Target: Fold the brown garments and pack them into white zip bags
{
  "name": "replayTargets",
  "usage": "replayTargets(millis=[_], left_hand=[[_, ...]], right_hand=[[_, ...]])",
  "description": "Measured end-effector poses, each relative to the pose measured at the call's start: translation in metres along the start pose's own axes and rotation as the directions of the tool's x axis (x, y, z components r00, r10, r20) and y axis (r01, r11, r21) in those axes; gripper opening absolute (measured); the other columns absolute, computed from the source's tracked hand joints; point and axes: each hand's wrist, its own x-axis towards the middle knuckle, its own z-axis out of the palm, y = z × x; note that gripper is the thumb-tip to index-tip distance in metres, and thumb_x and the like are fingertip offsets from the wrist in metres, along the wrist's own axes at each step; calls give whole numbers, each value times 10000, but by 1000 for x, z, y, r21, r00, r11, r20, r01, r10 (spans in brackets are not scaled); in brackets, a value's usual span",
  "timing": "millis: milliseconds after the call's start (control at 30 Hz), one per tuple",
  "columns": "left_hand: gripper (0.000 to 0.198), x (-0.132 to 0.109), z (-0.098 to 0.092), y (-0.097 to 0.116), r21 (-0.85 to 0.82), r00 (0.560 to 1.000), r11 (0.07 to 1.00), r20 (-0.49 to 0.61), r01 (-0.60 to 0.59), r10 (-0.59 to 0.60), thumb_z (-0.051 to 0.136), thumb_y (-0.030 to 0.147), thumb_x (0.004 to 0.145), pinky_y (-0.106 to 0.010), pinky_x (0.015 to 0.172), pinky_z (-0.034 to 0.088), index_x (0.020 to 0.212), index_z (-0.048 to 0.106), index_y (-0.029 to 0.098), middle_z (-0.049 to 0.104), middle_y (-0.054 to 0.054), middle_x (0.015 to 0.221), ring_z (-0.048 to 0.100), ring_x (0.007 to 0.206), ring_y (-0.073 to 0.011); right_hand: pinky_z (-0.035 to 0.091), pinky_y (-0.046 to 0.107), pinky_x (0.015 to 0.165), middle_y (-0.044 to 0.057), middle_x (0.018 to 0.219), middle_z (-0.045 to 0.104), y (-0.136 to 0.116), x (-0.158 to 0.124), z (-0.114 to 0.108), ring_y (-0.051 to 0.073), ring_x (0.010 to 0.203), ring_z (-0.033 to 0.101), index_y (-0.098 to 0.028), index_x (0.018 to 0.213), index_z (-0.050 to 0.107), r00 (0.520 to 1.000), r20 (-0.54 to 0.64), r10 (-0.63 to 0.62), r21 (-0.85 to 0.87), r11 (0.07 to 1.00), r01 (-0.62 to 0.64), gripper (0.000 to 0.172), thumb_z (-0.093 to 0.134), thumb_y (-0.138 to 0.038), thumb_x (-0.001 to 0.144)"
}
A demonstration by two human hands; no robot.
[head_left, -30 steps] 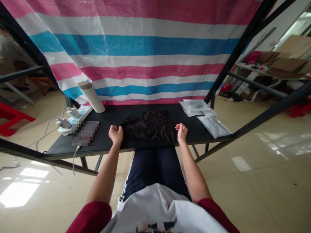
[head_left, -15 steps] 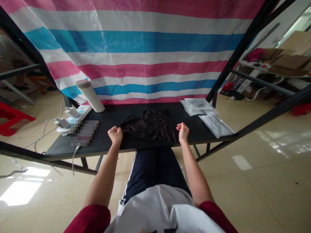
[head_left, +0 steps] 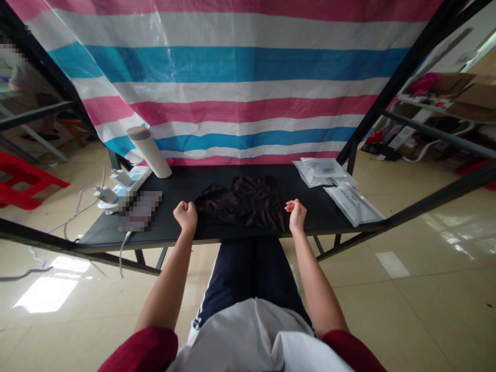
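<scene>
Along the near edge of the black-topped table (head_left: 178,183) we log both hands at the cloth. A dark, faintly sheeny piece of crumpled fabric (head_left: 242,204) lies bunched at the table's middle, its near hem at the table edge. Our left hand (head_left: 186,216) is clenched into a fist, knuckles up, at the fabric's left side; we cannot tell whether a fold is caught inside it. Our right hand (head_left: 296,214) sits at the fabric's right corner, its fingers (head_left: 291,205) curled part way, and we cannot tell whether it holds any of the cloth. Judging by the folds, the fabric should be light, limp and somewhat slippery, with no stiffness to help; a firm pinch at a hem or corner looks better than a grip on the slack middle. To the right lie clear sealed pouches (head_left: 320,170) and a white printed pouch (head_left: 352,204). To the left stand a white tumbler (head_left: 148,152) and a plugged-in power strip (head_left: 129,185), beside a flat object (head_left: 139,211) obscured by pixelation. A striped tarpaulin (head_left: 232,70) hangs behind the table
</scene>
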Motion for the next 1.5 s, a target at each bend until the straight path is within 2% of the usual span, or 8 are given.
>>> replayTargets(millis=[367, 1067, 1200, 1300, 1400, 1433, 1467, 1500], left_hand=[[345, -1, -1, 3, 9, 998, 1000, -64, -6, 6, 497, 157, 710, -255, 520, 181, 538, 203, 209, 183, 68, 510, 207, 523, -89], [349, -2, -2, 3, -16, 997, 1000, -81, 1, -2, 501, 163, 714, -250, 521, 190, 539, 203, 211, 183, 74, 506, 204, 518, -85], [355, -2, -1, 2, -29, 997, 1000, -82, 2, -4, 511, 174, 710, -249, 521, 189, 537, 203, 209, 185, 76, 509, 201, 519, -82], [361, -2, -2, 3, -40, 997, 999, -76, 5, -8, 522, 186, 717, -245, 518, 189, 540, 208, 208, 186, 78, 511, 201, 517, -80], [363, -2, -2, 4, -49, 997, 999, -70, 8, -11, 527, 188, 721, -241, 512, 187, 541, 212, 207, 191, 80, 509, 201, 515, -77], [364, -2, -2, 4, -51, 998, 999, -67, 9, -12, 527, 187, 722, -240, 511, 188, 542, 212, 207, 191, 81, 509, 199, 514, -77], [363, -2, -2, 3, -51, 998, 999, -64, 9, -12, 526, 185, 722, -239, 510, 189, 543, 211, 207, 190, 81, 510, 198, 514, -76], [363, -2, -1, 3, -50, 998, 999, -61, 9, -12, 526, 185, 722, -239, 509, 190, 544, 211, 207, 189, 81, 512, 196, 515, -76]], right_hand=[[452, 289, 581, 33, 574, 599, 2, 0, -2, 168, 563, 594, -177, 670, 617, 1000, 16, 18, -1, 1000, -18, 599, 330, -651, 897], [452, 288, 590, 37, 578, 617, 2, -2, -4, 165, 565, 592, -161, 665, 637, 999, 20, 47, 9, 999, -47, 578, 410, -652, 869], [449, 287, 598, 22, 572, 597, -5, -4, -2, 160, 562, 576, -160, 662, 631, 999, 8, 46, -11, 999, -46, 545, 435, -629, 861], [441, 282, 621, 13, 595, 586, -25, -17, -1, 159, 594, 567, -171, 663, 626, 998, 57, -40, -96, 994, 46, 482, 462, -568, 881], [424, 268, 632, 4, 615, 583, -60, -55, 2, 152, 627, 562, -181, 675, 630, 945, 312, -100, -121, 982, 144, 394, 509, -476, 906], [420, 262, 627, 3, 628, 590, -74, -73, 3, 147, 633, 560, -185, 683, 632, 894, 436, -105, -91, 983, 159, 370, 525, -457, 909], [423, 257, 635, 4, 647, 601, -88, -92, 4, 142, 645, 564, -187, 686, 631, 817, 566, -107, -42, 986, 158, 354, 543, -448, 909], [434, 255, 654, 5, 665, 616, -101, -113, 5, 138, 658, 574, -188, 693, 630, 709, 696, -111, 28, 991, 128, 350, 564, -462, 902]])
